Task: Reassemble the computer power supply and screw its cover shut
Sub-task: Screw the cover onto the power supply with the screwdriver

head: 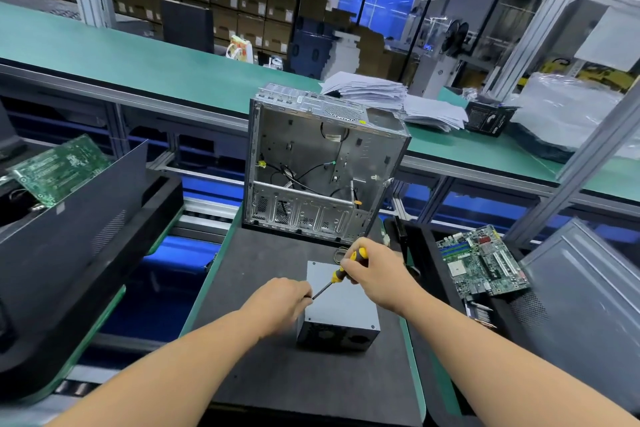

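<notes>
The grey power supply sits on the dark mat with its flat cover facing up. My right hand grips a yellow-and-black screwdriver by the handle, slanted down to the left. Its thin shaft points at the supply's left top edge. There my left hand has curled fingers pinched around the shaft's tip; any screw there is hidden.
An empty open computer case stands upright just behind the supply. A green motherboard lies in a tray at the right, another board at the left. Dark side panels lean at both sides. Papers pile on the green bench behind.
</notes>
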